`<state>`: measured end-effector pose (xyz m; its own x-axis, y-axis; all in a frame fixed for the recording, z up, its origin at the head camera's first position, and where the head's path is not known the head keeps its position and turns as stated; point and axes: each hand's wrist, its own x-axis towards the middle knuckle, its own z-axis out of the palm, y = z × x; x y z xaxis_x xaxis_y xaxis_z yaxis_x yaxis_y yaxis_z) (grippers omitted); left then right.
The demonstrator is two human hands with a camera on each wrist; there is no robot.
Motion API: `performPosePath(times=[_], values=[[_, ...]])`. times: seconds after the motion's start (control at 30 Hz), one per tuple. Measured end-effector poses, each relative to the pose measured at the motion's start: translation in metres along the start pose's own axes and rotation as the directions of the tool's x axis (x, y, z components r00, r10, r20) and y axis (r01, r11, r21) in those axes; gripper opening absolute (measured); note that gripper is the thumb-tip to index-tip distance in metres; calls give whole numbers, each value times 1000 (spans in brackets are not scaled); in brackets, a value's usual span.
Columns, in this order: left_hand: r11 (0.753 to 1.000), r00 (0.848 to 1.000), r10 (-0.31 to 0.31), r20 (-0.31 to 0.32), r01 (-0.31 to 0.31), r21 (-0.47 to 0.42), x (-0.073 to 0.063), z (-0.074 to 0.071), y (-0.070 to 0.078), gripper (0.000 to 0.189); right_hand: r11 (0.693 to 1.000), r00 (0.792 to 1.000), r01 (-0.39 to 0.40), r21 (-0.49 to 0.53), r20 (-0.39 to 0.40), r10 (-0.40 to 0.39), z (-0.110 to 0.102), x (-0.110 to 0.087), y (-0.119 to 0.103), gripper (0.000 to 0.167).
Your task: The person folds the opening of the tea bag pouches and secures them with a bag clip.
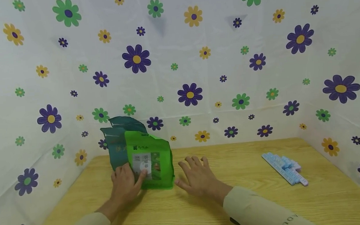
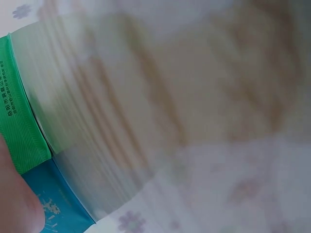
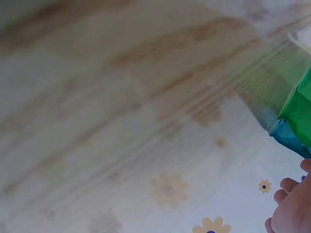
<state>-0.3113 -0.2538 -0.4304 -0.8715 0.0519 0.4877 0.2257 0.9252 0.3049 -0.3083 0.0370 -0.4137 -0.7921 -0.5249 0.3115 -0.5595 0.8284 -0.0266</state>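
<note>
A bright green pouch (image 1: 165,160) with a printed label stands upright on the wooden table. Behind it and to its left stand dark teal pouches (image 1: 116,145), partly covered by it. My left hand (image 1: 124,183) holds the green pouch by its lower left side, thumb across the front label, other fingers bent at the edge by the teal pouches; their tips are hidden. Just right of the green pouch, my right hand (image 1: 198,179) is spread with nothing in it, its thumb close to the pouch's lower right corner. Both wrist views catch only parts of the pouches and hands.
Light blue and pinkish strip-shaped pieces (image 1: 285,168) lie in a small pile on the right part of the table (image 1: 230,164). A white flower-printed sheet (image 1: 172,86) rises behind the table and along both sides.
</note>
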Motion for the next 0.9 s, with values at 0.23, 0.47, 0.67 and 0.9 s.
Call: performPosePath(times=[0.23,0.47,0.67,0.9], values=[[1000,1000,4,13,-4,-21,-1,0,7,72,1000,1000,4,9,-6,-4,0,0,-2,68],[999,1000,8,9,-7,-37,1,2,10,70,999,999,35,29,-42,-33,-1,1,-2,64],[999,1000,15,4,-15,-32,1,4,14,69,997,996,72,34,-60,-70,0,1,-3,62],[999,1000,9,-2,-9,-31,1,5,16,67,994,995,83,65,-52,-80,1,1,-4,60]])
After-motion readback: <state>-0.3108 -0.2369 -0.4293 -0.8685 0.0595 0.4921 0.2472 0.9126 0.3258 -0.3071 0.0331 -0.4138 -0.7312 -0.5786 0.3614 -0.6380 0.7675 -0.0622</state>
